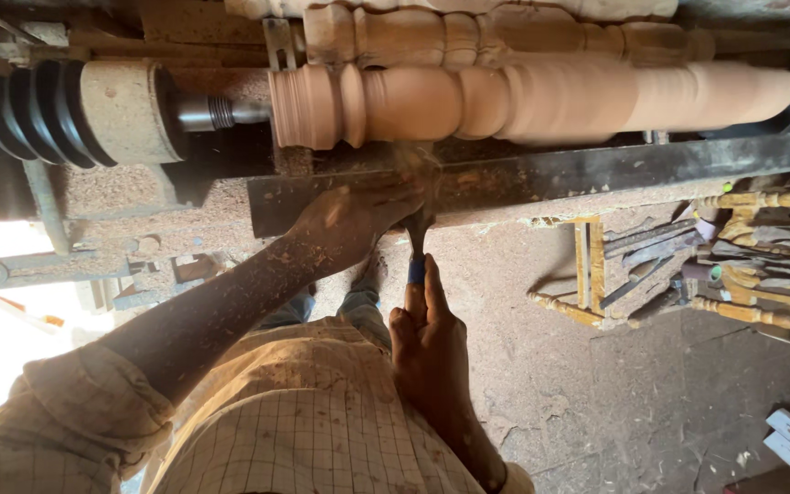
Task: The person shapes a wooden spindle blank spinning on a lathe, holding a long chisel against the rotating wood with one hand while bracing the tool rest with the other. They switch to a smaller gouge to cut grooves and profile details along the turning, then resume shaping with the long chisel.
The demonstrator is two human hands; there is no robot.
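Left end of spinning wooden spindle (523,96) already beaded, right stretch plain; left hand (354,215) clamps chisel (416,240) on tool rest (541,174), right hand (427,343) gripping its handle.

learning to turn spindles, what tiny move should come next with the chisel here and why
Probably ease the chisel slightly rightward along the tool rest. The left hand steadies it on the rest, the right hand grips the handle, chips fly where it meets the turned spindle, and the stretch to the right looks plain.
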